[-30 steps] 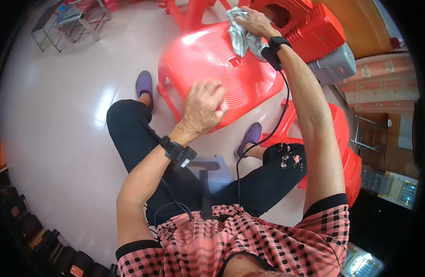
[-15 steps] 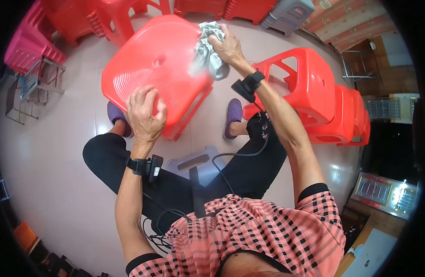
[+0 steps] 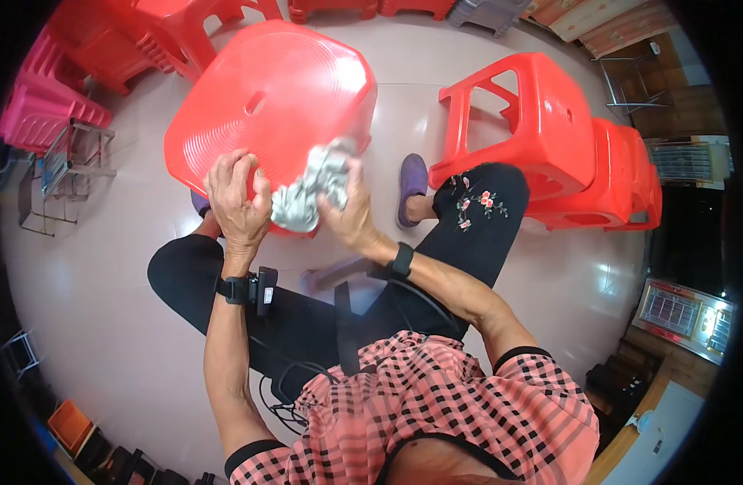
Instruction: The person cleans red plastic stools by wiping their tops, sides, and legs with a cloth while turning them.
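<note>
A red plastic stool (image 3: 294,81) stands in front of me, its ringed seat facing up with a small slot in the middle. My left hand (image 3: 238,202) is closed over the seat's near left edge, fingers curled on top. In my right hand (image 3: 355,214) is a crumpled pale grey-green cloth (image 3: 298,202), slightly blurred by motion. The cloth lies over the near right edge of the seat, close to my left hand. The fingers under the cloth are partly hidden.
Red stools (image 3: 553,121) lie on their sides in a row at the right. Stacked pink stools (image 3: 48,105) and a metal-framed stool (image 3: 84,149) stand at the left. My purple shoe (image 3: 412,186) is right of the stool. Dark cables (image 3: 286,380) hang by my lap.
My right hand has brought the cloth from the seat's far right corner back to its near edge. The seat has shifted slightly to the left in view; my left hand keeps its hold.
</note>
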Tool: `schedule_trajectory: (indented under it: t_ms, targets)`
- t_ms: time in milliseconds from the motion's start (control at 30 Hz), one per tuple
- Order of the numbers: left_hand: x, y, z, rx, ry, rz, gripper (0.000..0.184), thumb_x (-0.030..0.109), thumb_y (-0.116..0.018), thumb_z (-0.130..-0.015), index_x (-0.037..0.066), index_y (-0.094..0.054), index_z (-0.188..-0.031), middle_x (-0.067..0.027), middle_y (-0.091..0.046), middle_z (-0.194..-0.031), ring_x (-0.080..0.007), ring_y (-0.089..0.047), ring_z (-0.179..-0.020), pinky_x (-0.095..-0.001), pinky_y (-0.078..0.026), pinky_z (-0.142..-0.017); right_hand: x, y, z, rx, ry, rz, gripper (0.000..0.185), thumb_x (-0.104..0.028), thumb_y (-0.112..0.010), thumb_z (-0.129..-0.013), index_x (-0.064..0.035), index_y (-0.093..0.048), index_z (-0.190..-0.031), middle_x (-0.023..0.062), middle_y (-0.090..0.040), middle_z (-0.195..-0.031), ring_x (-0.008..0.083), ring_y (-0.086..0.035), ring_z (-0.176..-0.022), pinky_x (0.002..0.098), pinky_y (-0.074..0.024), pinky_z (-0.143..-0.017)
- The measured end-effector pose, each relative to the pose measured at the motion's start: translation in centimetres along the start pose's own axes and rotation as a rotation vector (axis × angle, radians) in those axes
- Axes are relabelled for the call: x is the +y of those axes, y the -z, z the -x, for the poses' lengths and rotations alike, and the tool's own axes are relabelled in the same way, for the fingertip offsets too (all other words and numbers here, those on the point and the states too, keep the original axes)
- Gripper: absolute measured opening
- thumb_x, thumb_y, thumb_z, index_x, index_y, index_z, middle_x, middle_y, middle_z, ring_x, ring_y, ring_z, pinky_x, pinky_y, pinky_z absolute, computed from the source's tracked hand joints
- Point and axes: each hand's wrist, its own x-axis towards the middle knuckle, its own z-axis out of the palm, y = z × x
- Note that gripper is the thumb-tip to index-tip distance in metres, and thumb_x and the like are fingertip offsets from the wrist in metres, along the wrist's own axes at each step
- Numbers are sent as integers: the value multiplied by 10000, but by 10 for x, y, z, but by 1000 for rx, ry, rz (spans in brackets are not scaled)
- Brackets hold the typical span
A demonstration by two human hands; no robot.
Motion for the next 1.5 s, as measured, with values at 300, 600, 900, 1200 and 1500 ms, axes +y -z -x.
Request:
schedule_trajectory:
  t_ms: [300,600,900,1200,1500]
  targets:
    - [-3,-1,2,-24,-30,13,196,64,-596,-777,38,-591,-971,-113,-584,-1054,-313,-542,-1039,-432,-377,-922,5,-7,49,-487,-170,43,532,-157,-744,-715,-24,-457,-1143,193,-554,-1033,361,-605,-995,401,-483,-845]
    - [71,58,18,-331,197,494,686,195,-739,-760,-10,-404,-1323,-234,-472,-1210,-378,-501,-1125,-413,-413,-969,-73,24,3,-272,-66,-281,546,-423,-649,-872,4,-488,-1171,111,-600,-986,177,-591,-928,323,-479,-817]
    - [13,68,-22,-130,-2,251,590,-126,-593,-668,5,-510,-1237,-202,-538,-1103,-381,-561,-1030,-401,-466,-879,-93,5,-104,-471,219,-32,608,-552,-464,-953,-19,-495,-1245,94,-620,-783,156,-616,-760,333,-506,-711]
    - [-98,51,-16,-44,13,-5,554,-62,-569,-782,75,-507,-1316,-236,-553,-1162,-418,-557,-1057,-432,-448,-918,-34,-15,-146,-100,337,346,202,-205,-623,-897,-80,-604,-1055,53,-627,-677,153,-612,-575,319,-483,-547]
    - [-257,28,-27,-244,1181,479,448,221,-568,-819,-51,-578,-1176,-136,-612,-1110,-243,-586,-1023,-330,-468,-854,-39,-18,-145,-74,353,360,130,-171,-619,-885,-92,-628,-987,47,-644,-696,145,-612,-570,312,-486,-544]
